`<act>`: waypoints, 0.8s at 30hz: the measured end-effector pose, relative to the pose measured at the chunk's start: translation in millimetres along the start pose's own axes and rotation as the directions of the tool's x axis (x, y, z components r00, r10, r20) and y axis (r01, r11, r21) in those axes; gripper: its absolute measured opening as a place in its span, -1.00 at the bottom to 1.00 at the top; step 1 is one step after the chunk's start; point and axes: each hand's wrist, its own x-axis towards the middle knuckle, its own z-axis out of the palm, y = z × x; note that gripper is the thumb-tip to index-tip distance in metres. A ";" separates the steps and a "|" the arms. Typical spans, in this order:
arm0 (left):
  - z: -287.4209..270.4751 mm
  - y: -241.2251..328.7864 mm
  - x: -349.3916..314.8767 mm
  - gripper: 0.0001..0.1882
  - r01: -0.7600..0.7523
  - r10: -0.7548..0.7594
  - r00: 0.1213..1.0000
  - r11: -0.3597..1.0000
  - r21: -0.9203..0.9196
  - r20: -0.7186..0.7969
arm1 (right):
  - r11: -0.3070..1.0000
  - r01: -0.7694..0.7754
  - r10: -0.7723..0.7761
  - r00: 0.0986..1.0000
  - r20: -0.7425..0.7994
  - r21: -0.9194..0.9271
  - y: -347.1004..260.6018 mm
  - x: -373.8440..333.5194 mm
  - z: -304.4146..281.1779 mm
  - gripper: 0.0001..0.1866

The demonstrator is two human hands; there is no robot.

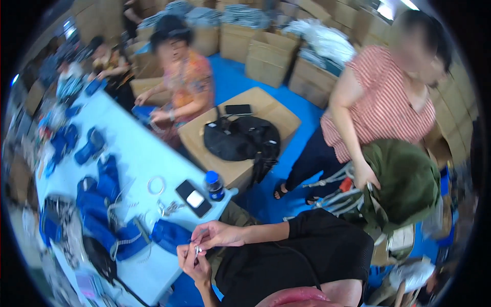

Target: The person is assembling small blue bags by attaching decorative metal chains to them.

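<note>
Black shirt (302, 253) foremost; left fingers (187, 254), right fingers (205, 236) together pinching small silvery piece (197, 250) near blue pouch (170, 234).

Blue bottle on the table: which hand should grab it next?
Probably the right hand: it is nearer the blue bottle than the left hand, though both hands look busy together.

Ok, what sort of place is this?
Probably a small workshop or packing room: blue pouches, some with chains, are spread along a long table, and large cardboard boxes and stacks of folded cloth stand behind.
</note>
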 end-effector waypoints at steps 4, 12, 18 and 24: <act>2.3 10.3 8.6 -0.80 -0.041 0.041 0.999 0.999 -0.023 0.028 | 1.000 0.024 -0.024 0.999 0.024 0.011 -10.0 -9.4 -3.8 -0.68; -2.4 10.0 -3.7 -0.75 0.001 -0.002 0.999 1.000 -0.015 -0.052 | 0.998 0.000 0.009 0.991 0.130 -0.069 -11.2 3.6 0.4 -0.74; 1.1 11.0 -3.7 -0.75 0.034 -0.034 0.999 0.999 0.005 -0.041 | 0.999 0.001 0.006 0.989 0.145 -0.051 -11.1 3.5 -3.3 -0.75; 4.3 0.9 -6.6 -0.72 0.040 -0.039 0.998 0.999 0.019 -0.041 | 0.996 -0.030 0.040 0.993 0.108 -0.089 -13.2 4.2 -4.8 -0.73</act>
